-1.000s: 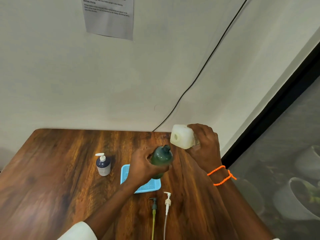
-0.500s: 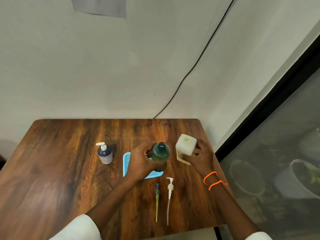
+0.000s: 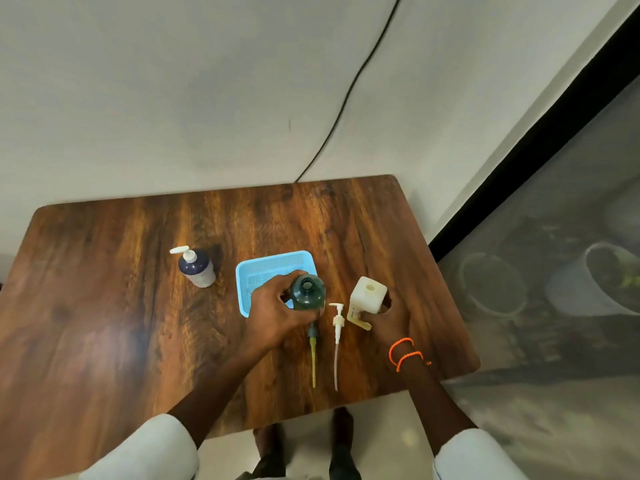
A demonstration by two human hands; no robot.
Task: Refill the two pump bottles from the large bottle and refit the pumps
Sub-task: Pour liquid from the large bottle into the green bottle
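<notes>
My left hand grips an upright dark green bottle with an open neck, at the front right corner of the blue tray. My right hand holds the large white bottle, which stands upright on the table with its mouth open. Between the two hands lie two loose pumps: a dark one with a yellow-green tube and a white one with a clear tube. A dark blue pump bottle with its white pump fitted stands to the left.
The blue mesh tray sits mid-table on the wooden table. A black cable runs down the wall behind. The table's right edge borders a dark glass panel. My feet show below the near edge.
The large white bottle went from tipped over the green bottle's mouth to upright on the table. The green bottle came down beside the tray. The camera tilted down.
</notes>
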